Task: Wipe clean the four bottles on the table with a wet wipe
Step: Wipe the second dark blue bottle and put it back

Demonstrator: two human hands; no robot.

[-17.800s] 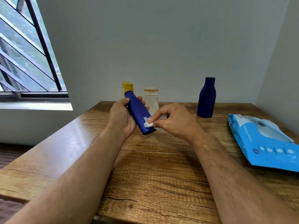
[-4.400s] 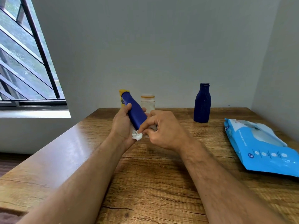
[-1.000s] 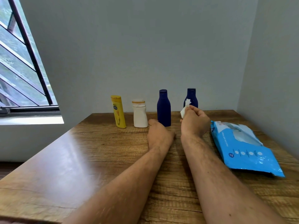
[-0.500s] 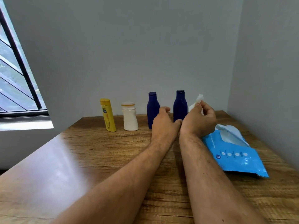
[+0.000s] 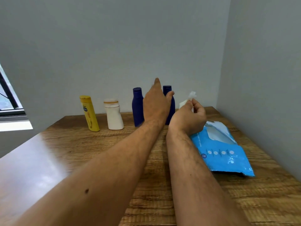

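Several bottles stand in a row at the back of the wooden table (image 5: 81,152): a yellow bottle (image 5: 89,114), a white bottle (image 5: 114,115), a dark blue bottle (image 5: 137,106) and a second dark blue bottle (image 5: 170,105) at the right. My left hand (image 5: 155,103) is raised in front of the right blue bottle, fingers spread, thumb near its shoulder, hiding much of it. I cannot tell whether it touches. My right hand (image 5: 190,116) pinches a small white wet wipe (image 5: 187,99) just right of that bottle.
A blue wet wipe pack (image 5: 223,152) lies on the table's right side, its flap lifted. Grey walls close the back and the right. A window (image 5: 8,101) is at the far left.
My left hand has lifted off the table and spread its fingers at the right blue bottle. My right hand stays raised with the wipe. The camera has turned right.
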